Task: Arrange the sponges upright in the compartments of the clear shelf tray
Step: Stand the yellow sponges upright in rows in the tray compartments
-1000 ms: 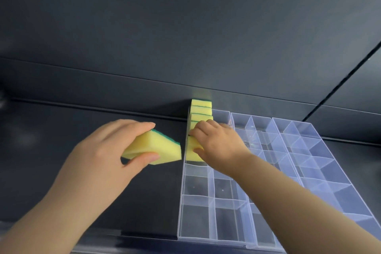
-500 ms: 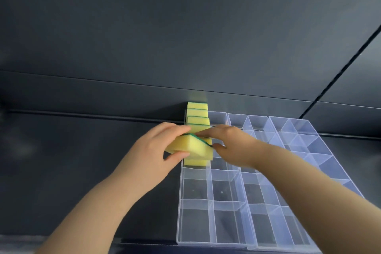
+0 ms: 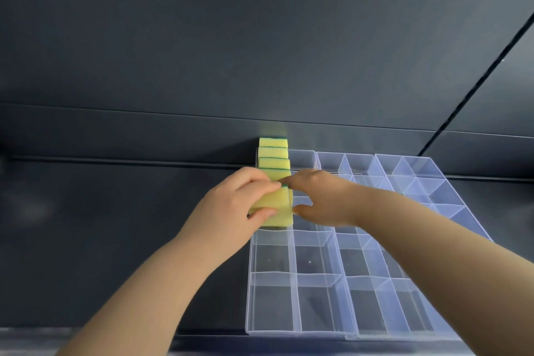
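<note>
A clear shelf tray (image 3: pixel 318 303) with many compartments lies on a dark shelf. Several yellow sponges with green scouring edges (image 3: pixel 274 157) stand upright in a row down its far-left column. My left hand (image 3: pixel 231 211) grips one more yellow sponge (image 3: pixel 277 206), held upright at the near end of that row, over the left column. My right hand (image 3: pixel 320 199) is beside it on the right, forefinger touching the sponge's top green edge and thumb near its lower right side. Whether the held sponge's bottom sits in a compartment is hidden by my hand.
The dark shelf floor (image 3: pixel 115 240) stretches left of the tray. A dark back wall (image 3: pixel 260 52) rises right behind the sponge row. The shelf's front lip (image 3: pixel 202 341) runs along the bottom of the view.
My left hand carried the sponge rightward from beside the tray to the near end of the row and turned it upright. My right hand shifted from the last placed sponge to the new one.
</note>
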Action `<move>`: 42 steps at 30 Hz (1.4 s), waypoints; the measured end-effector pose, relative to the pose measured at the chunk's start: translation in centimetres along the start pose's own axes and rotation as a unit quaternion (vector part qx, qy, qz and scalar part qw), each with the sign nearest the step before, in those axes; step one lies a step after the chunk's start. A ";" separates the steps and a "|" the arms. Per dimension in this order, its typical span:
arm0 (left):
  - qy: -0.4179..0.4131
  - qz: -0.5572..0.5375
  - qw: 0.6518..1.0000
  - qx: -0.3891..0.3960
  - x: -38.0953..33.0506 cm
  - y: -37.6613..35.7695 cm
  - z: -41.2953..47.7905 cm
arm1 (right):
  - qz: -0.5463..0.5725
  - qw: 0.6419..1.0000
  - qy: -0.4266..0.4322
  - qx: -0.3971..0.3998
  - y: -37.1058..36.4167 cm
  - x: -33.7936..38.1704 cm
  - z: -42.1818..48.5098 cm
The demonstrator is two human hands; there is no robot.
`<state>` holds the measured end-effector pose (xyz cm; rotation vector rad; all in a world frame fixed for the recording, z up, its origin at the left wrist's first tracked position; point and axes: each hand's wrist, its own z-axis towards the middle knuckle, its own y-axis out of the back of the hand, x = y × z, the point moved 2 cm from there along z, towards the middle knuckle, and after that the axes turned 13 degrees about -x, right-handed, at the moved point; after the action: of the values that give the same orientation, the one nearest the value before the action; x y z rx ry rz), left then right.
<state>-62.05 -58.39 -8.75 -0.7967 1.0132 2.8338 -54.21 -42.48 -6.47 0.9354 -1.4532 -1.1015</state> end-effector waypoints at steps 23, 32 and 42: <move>-0.064 0.045 0.996 -0.042 1.7 -4.1 -3.2 | -0.060 0.982 0.093 -0.151 -2.5 0.2 -0.9; -0.138 0.150 0.979 0.002 0.3 -2.1 -1.4 | -0.024 0.974 0.075 -0.211 -2.7 0.0 -2.5; -0.133 0.116 0.983 -0.046 -10.4 -3.1 2.8 | 0.073 0.907 -0.085 -0.406 4.6 -3.6 -13.2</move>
<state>-53.67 -52.77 -3.81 -0.3049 0.9991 3.0895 -40.62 -39.77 -2.53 0.1380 -1.0058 -1.5185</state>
